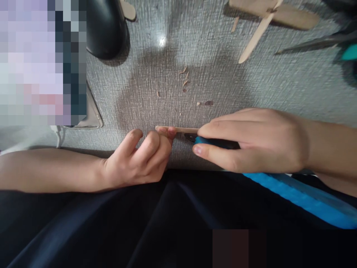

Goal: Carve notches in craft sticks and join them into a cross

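A thin wooden craft stick (180,130) lies level between my two hands, just above the table. My left hand (143,156) is closed, with fingertips pinching the stick's left end. My right hand (259,143) is wrapped round a blue-and-black utility knife (212,142). The dark blade end points left and sits close under the stick; whether it touches the wood I cannot tell. My right index finger lies over the stick's right end, hiding it. Small wood shavings (185,82) are scattered on the table beyond the stick.
On the grey textured table (150,78), crossed wooden pieces (256,35) lie at the upper right, near a dark pointed tool (309,44). A smooth black rounded object (107,29) is at the upper left, beside another stick end (128,11). A blue ridged strip (301,197) shows below my right arm.
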`<state>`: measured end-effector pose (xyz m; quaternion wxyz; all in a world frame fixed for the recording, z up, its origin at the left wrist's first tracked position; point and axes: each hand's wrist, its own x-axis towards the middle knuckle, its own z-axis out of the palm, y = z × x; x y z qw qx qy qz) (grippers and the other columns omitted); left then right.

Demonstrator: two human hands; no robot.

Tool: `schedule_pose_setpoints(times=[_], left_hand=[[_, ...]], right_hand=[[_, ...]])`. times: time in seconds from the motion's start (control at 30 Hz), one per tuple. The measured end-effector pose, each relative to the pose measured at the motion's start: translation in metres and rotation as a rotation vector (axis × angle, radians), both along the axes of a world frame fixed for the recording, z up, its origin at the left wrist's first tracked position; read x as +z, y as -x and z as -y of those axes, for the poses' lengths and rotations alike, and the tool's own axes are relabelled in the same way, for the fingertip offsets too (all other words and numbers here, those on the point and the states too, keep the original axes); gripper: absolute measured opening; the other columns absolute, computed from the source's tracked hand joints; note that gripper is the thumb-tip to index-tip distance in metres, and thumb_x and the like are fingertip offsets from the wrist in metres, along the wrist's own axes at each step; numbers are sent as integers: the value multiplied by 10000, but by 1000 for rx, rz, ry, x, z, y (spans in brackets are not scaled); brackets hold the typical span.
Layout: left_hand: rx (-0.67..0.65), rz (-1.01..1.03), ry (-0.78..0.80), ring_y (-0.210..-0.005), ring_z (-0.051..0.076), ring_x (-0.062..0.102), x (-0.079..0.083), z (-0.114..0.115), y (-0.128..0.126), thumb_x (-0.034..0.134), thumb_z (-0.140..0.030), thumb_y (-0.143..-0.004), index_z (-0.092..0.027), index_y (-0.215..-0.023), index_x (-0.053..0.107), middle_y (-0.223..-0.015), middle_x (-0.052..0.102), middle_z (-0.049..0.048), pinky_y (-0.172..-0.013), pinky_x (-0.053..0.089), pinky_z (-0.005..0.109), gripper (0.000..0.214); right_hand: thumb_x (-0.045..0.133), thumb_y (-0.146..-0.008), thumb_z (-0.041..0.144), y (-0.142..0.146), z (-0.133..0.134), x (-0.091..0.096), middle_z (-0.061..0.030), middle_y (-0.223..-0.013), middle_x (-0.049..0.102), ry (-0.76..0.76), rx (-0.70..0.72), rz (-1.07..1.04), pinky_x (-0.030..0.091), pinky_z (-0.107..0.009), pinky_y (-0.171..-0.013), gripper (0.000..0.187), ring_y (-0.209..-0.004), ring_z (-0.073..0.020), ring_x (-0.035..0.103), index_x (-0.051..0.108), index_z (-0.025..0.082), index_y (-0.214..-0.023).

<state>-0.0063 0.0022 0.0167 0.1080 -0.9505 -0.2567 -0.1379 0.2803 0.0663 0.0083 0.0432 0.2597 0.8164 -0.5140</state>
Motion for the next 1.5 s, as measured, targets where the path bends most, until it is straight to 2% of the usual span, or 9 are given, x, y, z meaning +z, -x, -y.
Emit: schedule_pose_setpoints(times=[0.17, 0.3, 0.53, 0.67, 0.87, 1.0, 1.13, 1.33, 1.5], left_hand=[[-6, 16, -18, -812, 173, 669, -2, -2, -2, 694, -54, -1096, -70, -995, 932, -884, 754, 81, -568, 582, 316, 260], [-9, 16, -17, -814, 172, 666, -2, -3, -2, 694, -53, -1093, -71, -990, 931, -891, 756, 82, -572, 583, 315, 258], [-21, 17, -5, -844, 180, 667, -3, -1, 0, 671, -77, -1105, -82, -992, 929, -910, 753, 88, -589, 591, 319, 282], [-23, 19, 21, -845, 187, 666, -3, -1, 0, 665, -100, -1120, -55, -1011, 922, -914, 747, 97, -583, 580, 327, 283], [-35, 34, 9, -852, 189, 673, -6, 0, 2, 682, -150, -1117, -90, -982, 914, -937, 752, 105, -582, 581, 328, 275], [-54, 27, 60, -859, 194, 681, -8, 2, 5, 729, -238, -1107, -144, -991, 894, -939, 741, 90, -562, 560, 336, 223], [-62, 32, 114, -865, 205, 702, -8, 2, 6, 723, -274, -1122, -138, -1043, 889, -959, 752, 95, -570, 568, 354, 229], [-57, 25, 39, -829, 187, 686, -6, -2, 2, 675, -194, -1138, -117, -957, 896, -918, 752, 94, -550, 568, 330, 296], [-58, 21, 24, -831, 186, 684, -6, -2, 1, 724, -170, -1118, -111, -941, 893, -910, 746, 91, -563, 582, 329, 252]], right_hand=[[470, -1227, 509, 1, -3, 1, 6, -744, 556, 77, -38, 21, 426, -382, -708, 485, -677, -172, 526, 550, 259, -819], [557, -1199, 512, 1, -5, 4, 16, -695, 555, 131, -76, 69, 422, -376, -690, 468, -655, -171, 546, 589, 259, -806], [552, -1188, 567, 0, -8, 4, 0, -731, 613, 212, -72, 106, 440, -379, -701, 486, -709, -188, 603, 656, 263, -825], [575, -1182, 567, 1, -8, 4, 10, -713, 591, 192, -82, 96, 432, -374, -696, 482, -698, -181, 590, 641, 262, -815], [566, -1187, 559, -3, -4, 2, 14, -730, 609, 150, -93, 89, 454, -362, -705, 474, -684, -177, 599, 671, 260, -835], [550, -1195, 581, -5, -3, 0, 13, -740, 641, 145, -92, 106, 464, -364, -706, 484, -675, -183, 607, 699, 265, -860], [573, -1190, 548, -4, -5, -1, 24, -711, 610, 166, -89, 68, 456, -365, -721, 468, -675, -177, 600, 688, 262, -838], [605, -1178, 533, -1, -9, 7, 25, -755, 652, 204, -78, 127, 469, -358, -739, 423, -717, -169, 649, 701, 255, -873], [610, -1174, 481, 0, -10, 12, 30, -752, 672, 201, -87, 174, 467, -351, -730, 389, -702, -161, 647, 704, 257, -870]])
